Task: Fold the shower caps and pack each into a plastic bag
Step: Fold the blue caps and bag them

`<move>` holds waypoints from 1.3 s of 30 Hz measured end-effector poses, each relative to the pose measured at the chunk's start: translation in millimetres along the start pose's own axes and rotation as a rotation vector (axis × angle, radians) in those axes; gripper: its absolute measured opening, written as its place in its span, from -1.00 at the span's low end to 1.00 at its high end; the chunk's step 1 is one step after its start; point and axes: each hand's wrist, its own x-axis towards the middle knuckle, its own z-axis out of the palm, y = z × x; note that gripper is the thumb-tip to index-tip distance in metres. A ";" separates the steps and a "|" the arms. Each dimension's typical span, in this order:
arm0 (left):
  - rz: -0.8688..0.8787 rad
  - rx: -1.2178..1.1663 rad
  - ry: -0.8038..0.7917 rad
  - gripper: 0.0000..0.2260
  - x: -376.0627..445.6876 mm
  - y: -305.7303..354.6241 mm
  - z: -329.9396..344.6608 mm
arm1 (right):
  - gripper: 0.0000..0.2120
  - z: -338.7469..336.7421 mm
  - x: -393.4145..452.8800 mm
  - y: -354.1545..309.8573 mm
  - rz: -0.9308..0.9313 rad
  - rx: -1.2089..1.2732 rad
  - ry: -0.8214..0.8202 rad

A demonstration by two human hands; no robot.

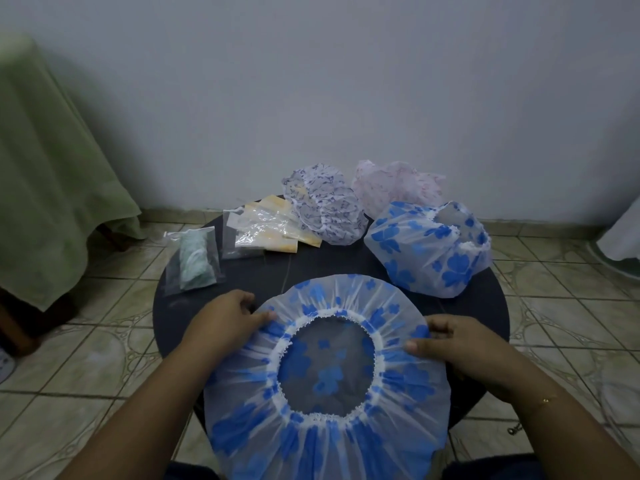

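A person sits at a small round dark table (249, 271) and holds a blue-flowered shower cap (325, 368) spread out flat on the near part of it, with the elastic opening facing up, so the dark table shows through the thin bottom layer inside the ring. The left hand (228, 317) pinches the left edge of this cap between the thumb and the curled fingers. The right hand (446, 341) grips the right edge in the same way, the thumb lying on top of the plastic and the fingers curled under it. The near edge of the cap hangs over the table toward the person's lap. On the far left of the table lies a clear plastic bag (192, 261) which already has a folded pale green cap (195, 263) inside; the bag looks closed at the top, but I cannot tell this for sure. Just to the right of it is a small pile of empty bags (263, 226), clear ones over some with yellow-orange print. Behind, near the wall, three more caps sit loose and puffed up, not folded: a white cap with purple print (325, 206), a pink cap (394, 185), and a second blue-flowered cap (429, 247) at the right, its opening turned toward the wall. A green cloth (45, 168) covers furniture at the left, and the floor (104, 358) is tiled.
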 end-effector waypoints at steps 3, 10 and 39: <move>-0.020 0.065 -0.032 -0.42 2.8 -1.0 -0.4 | -0.78 -1.5 6.0 4.7 0.004 0.027 0.169; 0.052 -0.037 -0.172 -0.38 4.3 -7.3 -7.1 | -0.72 -6.8 17.5 10.4 -0.003 0.078 0.406; 0.253 -0.314 -0.005 -0.60 18.7 12.9 8.9 | -0.79 18.3 34.8 -3.9 -0.105 0.071 0.307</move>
